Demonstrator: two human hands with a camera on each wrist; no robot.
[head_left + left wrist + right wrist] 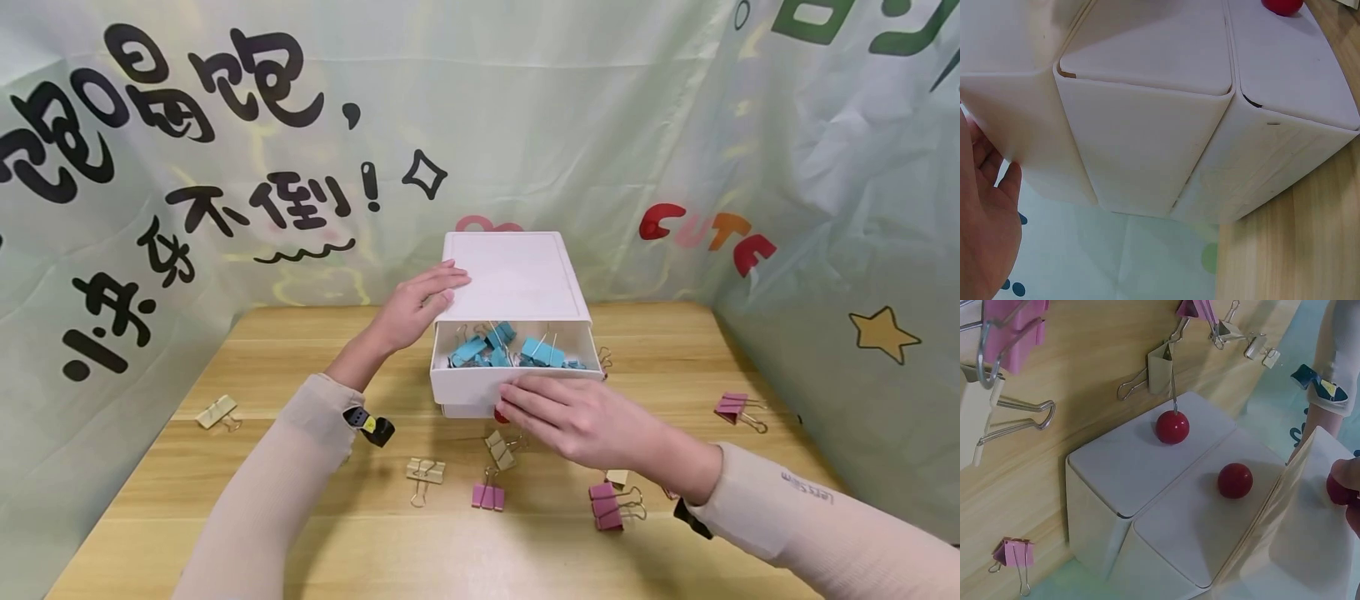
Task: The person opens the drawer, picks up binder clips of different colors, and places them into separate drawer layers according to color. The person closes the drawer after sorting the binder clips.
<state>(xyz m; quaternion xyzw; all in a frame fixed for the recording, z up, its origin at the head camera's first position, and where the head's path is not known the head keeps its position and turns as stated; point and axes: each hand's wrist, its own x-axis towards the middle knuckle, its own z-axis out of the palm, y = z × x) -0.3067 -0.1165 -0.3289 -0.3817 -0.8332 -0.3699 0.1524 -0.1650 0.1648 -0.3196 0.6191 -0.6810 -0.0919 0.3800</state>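
A white three-tier drawer box [513, 275] stands on the table with its top drawer [468, 386] pulled out. Blue binder clips [542, 352] lie heaped inside that drawer. My left hand [416, 307] rests against the upper left edge of the box, fingers on the lid and thumb near the side. At the drawer front is my right hand [577, 421], whose fingertips pinch the drawer's round red knob [1337, 490], seen in the right wrist view. Below, the two lower drawers are closed, each with a red knob [1235, 480] of its own.
Cream binder clips [425, 472] and pink binder clips [489, 497] lie scattered in front of the box. Another cream clip [217, 412] is far left, a pink one [731, 407] far right. A printed cloth [570, 125] hangs behind and along both sides of the table.
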